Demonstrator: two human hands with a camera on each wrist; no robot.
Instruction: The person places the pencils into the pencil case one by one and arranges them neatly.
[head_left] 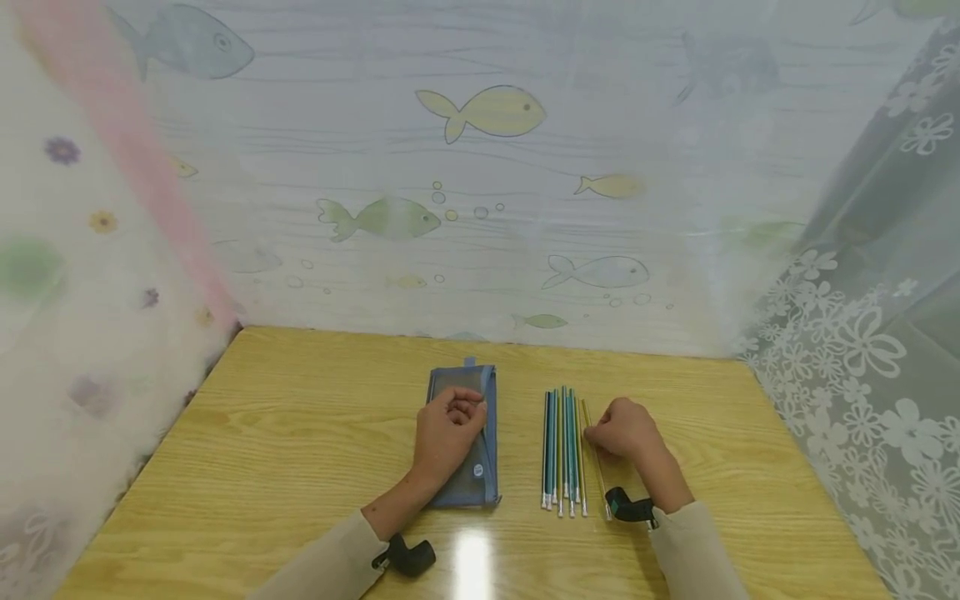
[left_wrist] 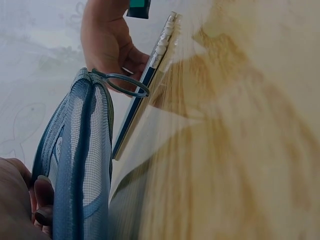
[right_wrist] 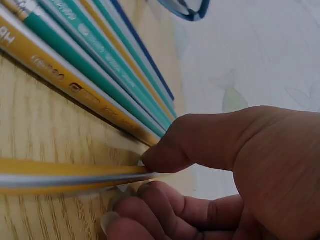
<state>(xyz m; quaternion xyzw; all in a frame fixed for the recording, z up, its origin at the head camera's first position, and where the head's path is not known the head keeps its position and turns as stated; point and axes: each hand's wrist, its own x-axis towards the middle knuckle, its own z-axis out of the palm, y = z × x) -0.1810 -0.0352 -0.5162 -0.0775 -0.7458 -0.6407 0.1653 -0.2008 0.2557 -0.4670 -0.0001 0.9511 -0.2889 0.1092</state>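
Observation:
In the head view, a blue-grey mesh pencil case (head_left: 442, 492) lies flat on the table. My left hand (head_left: 448, 429) is over it, fingers loosely curled, with nothing visible in them. Whether its fingertips touch the mesh, I cannot tell. To the right, several pencils (head_left: 564, 450) in dark blue, teal and yellow lie side by side, white erasers toward me. My right hand (head_left: 626, 429) pinches a yellow pencil (right_wrist: 75, 177) between thumb and fingers, just right of that row. A loop (left_wrist: 125, 82) sticks out from the case's end in the left wrist view.
The wooden table (head_left: 315, 400) reaches back to a fish-print curtain (head_left: 487, 208). Lace fabric (head_left: 862, 350) hangs along the right side, and flower-print cloth (head_left: 97, 292) along the left. Each wrist wears a black camera (head_left: 411, 556).

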